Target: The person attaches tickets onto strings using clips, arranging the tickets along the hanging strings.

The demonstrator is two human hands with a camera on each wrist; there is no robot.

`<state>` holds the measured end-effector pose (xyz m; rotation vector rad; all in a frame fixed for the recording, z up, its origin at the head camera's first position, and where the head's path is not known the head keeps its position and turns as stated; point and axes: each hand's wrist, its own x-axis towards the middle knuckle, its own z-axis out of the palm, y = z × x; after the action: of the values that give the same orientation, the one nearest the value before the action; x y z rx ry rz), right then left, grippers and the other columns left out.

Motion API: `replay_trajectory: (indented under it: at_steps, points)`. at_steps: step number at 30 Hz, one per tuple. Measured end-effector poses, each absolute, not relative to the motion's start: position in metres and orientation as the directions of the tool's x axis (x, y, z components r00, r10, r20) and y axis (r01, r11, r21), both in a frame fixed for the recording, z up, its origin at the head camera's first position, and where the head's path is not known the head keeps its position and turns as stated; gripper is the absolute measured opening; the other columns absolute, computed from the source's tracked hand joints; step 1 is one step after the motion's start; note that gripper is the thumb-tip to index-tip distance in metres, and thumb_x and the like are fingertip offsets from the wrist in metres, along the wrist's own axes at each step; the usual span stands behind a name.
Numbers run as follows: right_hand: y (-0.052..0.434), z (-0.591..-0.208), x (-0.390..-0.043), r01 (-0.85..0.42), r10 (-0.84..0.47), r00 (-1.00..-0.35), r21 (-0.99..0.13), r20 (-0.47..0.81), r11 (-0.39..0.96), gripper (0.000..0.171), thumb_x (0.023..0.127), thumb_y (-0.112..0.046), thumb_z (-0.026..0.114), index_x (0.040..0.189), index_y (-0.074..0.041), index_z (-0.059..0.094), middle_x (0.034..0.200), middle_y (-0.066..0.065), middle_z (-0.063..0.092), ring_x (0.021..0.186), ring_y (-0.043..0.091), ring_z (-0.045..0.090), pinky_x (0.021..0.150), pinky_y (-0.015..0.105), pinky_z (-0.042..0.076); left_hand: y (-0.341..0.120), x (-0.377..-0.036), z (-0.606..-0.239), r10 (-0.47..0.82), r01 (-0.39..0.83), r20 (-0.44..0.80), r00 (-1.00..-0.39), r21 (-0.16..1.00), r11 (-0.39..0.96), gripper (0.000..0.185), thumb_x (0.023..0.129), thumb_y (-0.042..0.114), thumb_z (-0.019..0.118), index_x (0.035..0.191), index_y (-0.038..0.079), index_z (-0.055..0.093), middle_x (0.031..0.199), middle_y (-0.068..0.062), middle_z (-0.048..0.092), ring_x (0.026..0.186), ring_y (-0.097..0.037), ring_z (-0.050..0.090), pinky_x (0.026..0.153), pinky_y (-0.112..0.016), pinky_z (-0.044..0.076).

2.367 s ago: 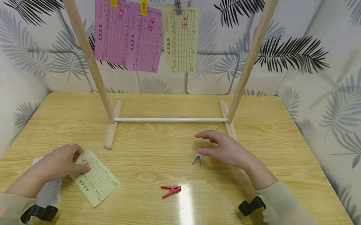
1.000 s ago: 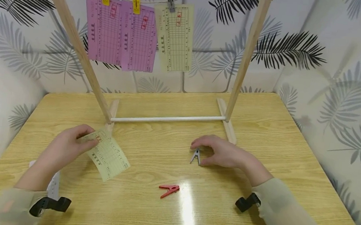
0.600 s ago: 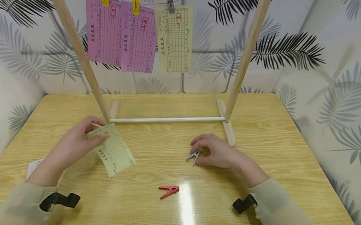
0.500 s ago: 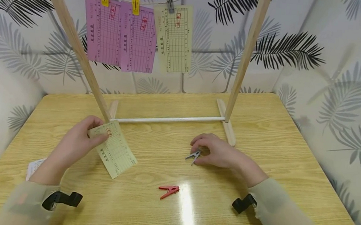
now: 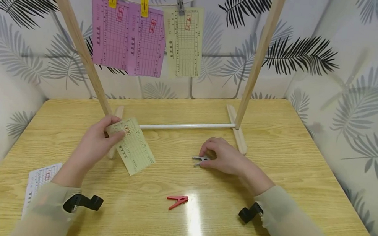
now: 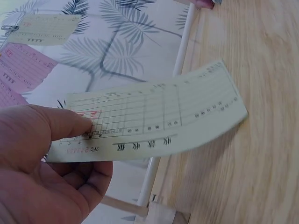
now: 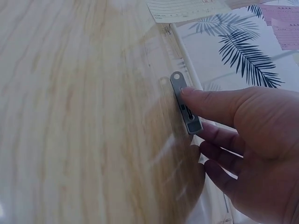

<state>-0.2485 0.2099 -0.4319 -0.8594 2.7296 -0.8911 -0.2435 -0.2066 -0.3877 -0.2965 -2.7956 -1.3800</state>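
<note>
My left hand pinches a pale yellow printed slip between thumb and fingers, held above the table near the rack's left foot. In the left wrist view the slip bends upward at its far end, and the thumb covers part of a red stamp. My right hand holds a grey clothespin between thumb and fingers, close to the tabletop. The right wrist view shows the thumb pressed on the clothespin. A red clothespin lies on the table between the hands.
A wooden rack with a right post and a white bottom bar stands at the back. From its string hang two pink slips and a yellow slip on clothespins. A white slip lies partly beneath the left forearm.
My left hand has lifted the yellow slip off the table and carried it right and forward, uncovering more of the white slip. My right hand has taken hold of the grey clothespin and turned it.
</note>
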Motion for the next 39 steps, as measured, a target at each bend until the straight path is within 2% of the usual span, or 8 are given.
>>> replay_trajectory:
  at_steps: [4, 7, 11, 15, 23, 27, 33, 39]
  points:
    - [0.207, -0.431, -0.250, -0.469, -0.555, -0.831, -0.575, 0.032, 0.670, 0.023, 0.098, -0.025, 0.088, 0.118, -0.017, 0.079, 0.128, 0.002, 0.069, 0.124, 0.028, 0.059, 0.109, 0.050, 0.048, -0.197, -0.248, -0.385, 0.137, 0.142, 0.076, -0.988, 0.804, 0.578, 0.045, 0.109, 0.031, 0.075, 0.142, 0.009, 0.055, 0.138, -0.016, 0.060, 0.094, -0.028, 0.052, 0.075, -0.037, 0.047]
    - [0.206, -0.432, -0.252, -0.468, -0.556, -0.831, -0.577, 0.028, 0.670, 0.029, 0.097, -0.026, 0.089, 0.123, -0.017, 0.079, 0.130, 0.001, 0.070, 0.125, 0.027, 0.059, 0.110, 0.050, 0.048, -0.189, -0.251, -0.384, 0.127, 0.161, 0.108, -0.986, 0.822, 0.546, 0.038, 0.107, 0.030, 0.078, 0.132, 0.006, 0.061, 0.115, -0.012, 0.059, 0.092, -0.026, 0.049, 0.073, -0.034, 0.045]
    - [0.205, -0.435, -0.254, -0.472, -0.563, -0.826, -0.577, 0.026, 0.667, 0.030, 0.096, -0.028, 0.090, 0.124, -0.018, 0.080, 0.130, 0.000, 0.069, 0.124, 0.026, 0.058, 0.109, 0.049, 0.048, -0.180, -0.255, -0.384, 0.134, 0.200, 0.154, -0.979, 0.853, 0.481, 0.027, 0.107, 0.027, 0.078, 0.120, 0.006, 0.068, 0.107, -0.007, 0.058, 0.087, -0.023, 0.049, 0.068, -0.027, 0.045]
    - [0.201, -0.435, -0.255, -0.487, -0.574, -0.818, -0.568, 0.031, 0.664, 0.031, 0.095, -0.029, 0.092, 0.122, -0.018, 0.081, 0.129, 0.000, 0.068, 0.122, 0.026, 0.058, 0.107, 0.047, 0.048, -0.172, -0.259, -0.384, 0.127, 0.206, 0.166, -0.978, 0.862, 0.464, 0.026, 0.109, 0.028, 0.075, 0.125, 0.008, 0.070, 0.096, -0.008, 0.055, 0.079, -0.022, 0.046, 0.064, -0.028, 0.043]
    - [0.195, -0.437, -0.257, -0.500, -0.576, -0.817, -0.547, 0.040, 0.671, 0.028, 0.094, -0.030, 0.092, 0.118, -0.021, 0.081, 0.126, 0.000, 0.067, 0.123, 0.027, 0.056, 0.107, 0.047, 0.048, -0.158, -0.267, -0.385, 0.143, 0.180, 0.137, -0.980, 0.915, 0.360, 0.029, 0.113, 0.027, 0.068, 0.132, 0.004, 0.066, 0.122, -0.012, 0.065, 0.095, -0.022, 0.062, 0.074, -0.029, 0.053]
    - [0.191, -0.434, -0.256, -0.497, -0.574, -0.818, -0.550, 0.039, 0.671, 0.028, 0.094, -0.029, 0.092, 0.118, -0.020, 0.081, 0.124, 0.000, 0.068, 0.122, 0.027, 0.056, 0.107, 0.047, 0.047, -0.154, -0.269, -0.386, 0.125, 0.166, 0.131, -0.983, 0.928, 0.334, 0.030, 0.111, 0.023, 0.071, 0.132, 0.002, 0.061, 0.125, -0.015, 0.072, 0.099, -0.021, 0.070, 0.077, -0.026, 0.059]
    - [0.190, -0.432, -0.255, -0.475, -0.560, -0.828, -0.575, 0.035, 0.666, 0.026, 0.095, -0.030, 0.090, 0.117, -0.018, 0.082, 0.122, -0.001, 0.070, 0.123, 0.027, 0.057, 0.108, 0.048, 0.046, -0.149, -0.272, -0.391, 0.062, 0.166, 0.155, -0.986, 0.937, 0.307, 0.032, 0.108, 0.026, 0.077, 0.127, 0.003, 0.067, 0.118, -0.013, 0.073, 0.094, -0.019, 0.067, 0.074, -0.024, 0.055]
    - [0.190, -0.433, -0.256, -0.337, -0.507, -0.862, -0.718, -0.026, 0.609, 0.025, 0.099, -0.026, 0.088, 0.120, -0.015, 0.080, 0.113, -0.003, 0.074, 0.107, 0.019, 0.064, 0.097, 0.041, 0.053, -0.145, -0.271, -0.394, 0.074, 0.195, 0.181, -0.981, 0.940, 0.279, 0.034, 0.109, 0.027, 0.074, 0.133, 0.004, 0.071, 0.126, -0.012, 0.074, 0.099, -0.017, 0.070, 0.077, -0.022, 0.058]
